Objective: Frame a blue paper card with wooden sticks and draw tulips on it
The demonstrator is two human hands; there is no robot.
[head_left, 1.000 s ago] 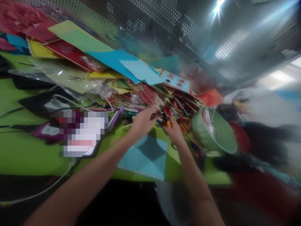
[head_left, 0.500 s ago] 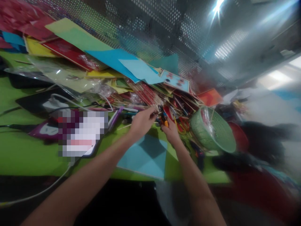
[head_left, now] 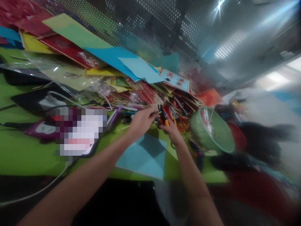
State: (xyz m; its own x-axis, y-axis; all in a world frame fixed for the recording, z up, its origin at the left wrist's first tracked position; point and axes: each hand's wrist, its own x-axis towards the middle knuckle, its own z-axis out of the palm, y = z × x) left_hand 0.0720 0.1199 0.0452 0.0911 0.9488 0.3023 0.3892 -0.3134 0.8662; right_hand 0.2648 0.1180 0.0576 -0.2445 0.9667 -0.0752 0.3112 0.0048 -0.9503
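My right hand [head_left: 172, 129] is closed around pliers [head_left: 162, 116] with dark jaws and orange-and-black handles; the jaws point up and away from me. Just left of them, my left hand [head_left: 142, 122] pinches what looks like a thin stick [head_left: 158, 112], of which only a short pale bit shows at the jaws. Its fingertips nearly meet the pliers. A bundle of thin wooden sticks [head_left: 147, 92] lies right beyond both hands. Below them, a light blue square sheet [head_left: 143, 160] lies on the green table [head_left: 103, 168].
A green plastic basket [head_left: 219, 135] leans at the right, beside yellow-handled scissors [head_left: 182, 125]. Coloured boards [head_left: 105, 58] and plastic wrapping [head_left: 63, 77] are heaped along the back. At left lie a phone [head_left: 82, 133] with a white cable [head_left: 47, 190] and a purple device [head_left: 42, 128].
Both hands stay together in nearly the same place. The pliers have tilted slightly, and more of their orange handle shows. The whole view has shifted a little.
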